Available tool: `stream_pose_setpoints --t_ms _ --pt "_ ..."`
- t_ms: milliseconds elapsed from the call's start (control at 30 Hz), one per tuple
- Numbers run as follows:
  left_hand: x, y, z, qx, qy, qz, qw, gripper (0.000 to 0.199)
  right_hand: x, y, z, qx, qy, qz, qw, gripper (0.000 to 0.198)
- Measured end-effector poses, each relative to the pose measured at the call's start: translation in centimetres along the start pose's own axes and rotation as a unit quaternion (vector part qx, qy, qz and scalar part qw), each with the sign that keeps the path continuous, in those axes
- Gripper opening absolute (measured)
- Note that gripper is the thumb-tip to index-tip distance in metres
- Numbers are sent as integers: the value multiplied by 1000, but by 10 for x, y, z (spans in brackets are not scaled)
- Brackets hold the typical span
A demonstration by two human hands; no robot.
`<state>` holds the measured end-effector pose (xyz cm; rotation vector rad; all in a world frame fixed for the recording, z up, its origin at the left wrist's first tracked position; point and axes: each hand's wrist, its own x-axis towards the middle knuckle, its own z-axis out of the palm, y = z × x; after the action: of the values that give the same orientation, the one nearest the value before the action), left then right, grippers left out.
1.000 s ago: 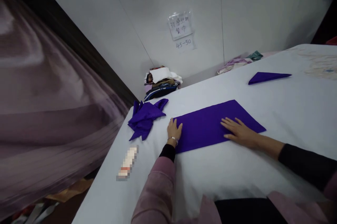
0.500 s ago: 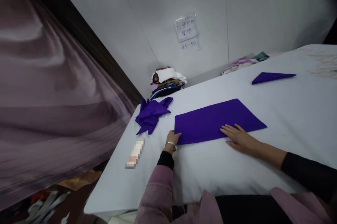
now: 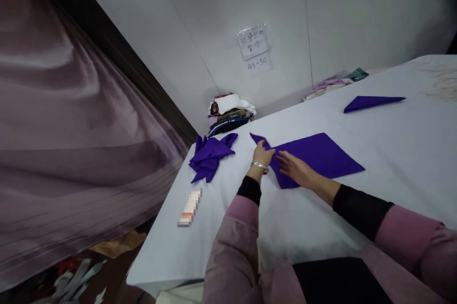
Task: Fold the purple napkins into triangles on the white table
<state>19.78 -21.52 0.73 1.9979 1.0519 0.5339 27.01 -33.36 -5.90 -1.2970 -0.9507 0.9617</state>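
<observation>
A purple cloth napkin (image 3: 321, 154) lies flat on the white-covered table in front of me, doubled into a long shape. My left hand (image 3: 263, 154) pinches its left end, which is lifted and folded inward, with one corner sticking up beyond the fingers. My right hand (image 3: 294, 168) hovers over the napkin just right of the left one, fingers apart and slightly bent; whether they touch the cloth I cannot tell. Further left lies a crumpled purple cloth (image 3: 210, 156) with several points. A narrow folded purple cloth (image 3: 373, 102) rests at the far right.
The white tablecloth (image 3: 296, 237) covers the table. A pile of folded clothes (image 3: 228, 111) sits at the back against the wall, more fabric (image 3: 330, 86) to its right. A blurred-out strip (image 3: 190, 207) lies front left. A pinkish curtain (image 3: 71, 152) hangs on the left.
My left hand has brought the napkin's near-left corner up and inward, raising that end. My right hand has moved left from the napkin's near edge to beside the left hand.
</observation>
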Motion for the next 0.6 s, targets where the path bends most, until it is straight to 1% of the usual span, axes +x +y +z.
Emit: stream_pose_setpoints --t_ms 67,167,233,267,300,367,467,533,600 --pt "6 24 36 -6 -40 37 998 68 -1 -6 -29 63 37 41 996 69" --pt "0 47 97 -28 -104 69 992 71 -17 -3 -77 124 77 64 987 73" --pt "-11 50 129 -80 -163 71 981 70 -31 3 -104 133 101 72 983 73" --pt "-18 48 139 -101 -178 74 976 67 -37 7 -115 130 113 78 982 73" --pt "-25 43 145 -112 -179 83 974 63 -43 11 -124 125 125 84 981 71" --pt "-39 27 146 -98 -143 128 976 50 -53 17 -140 116 137 99 979 68" --pt "-57 -6 126 -13 -82 227 970 35 -63 21 -157 98 117 123 981 66" --pt "-69 -28 110 51 -61 267 960 34 -67 21 -169 80 85 123 986 65" --pt "-79 -45 96 107 -69 285 950 38 -69 22 -179 79 60 119 988 56"
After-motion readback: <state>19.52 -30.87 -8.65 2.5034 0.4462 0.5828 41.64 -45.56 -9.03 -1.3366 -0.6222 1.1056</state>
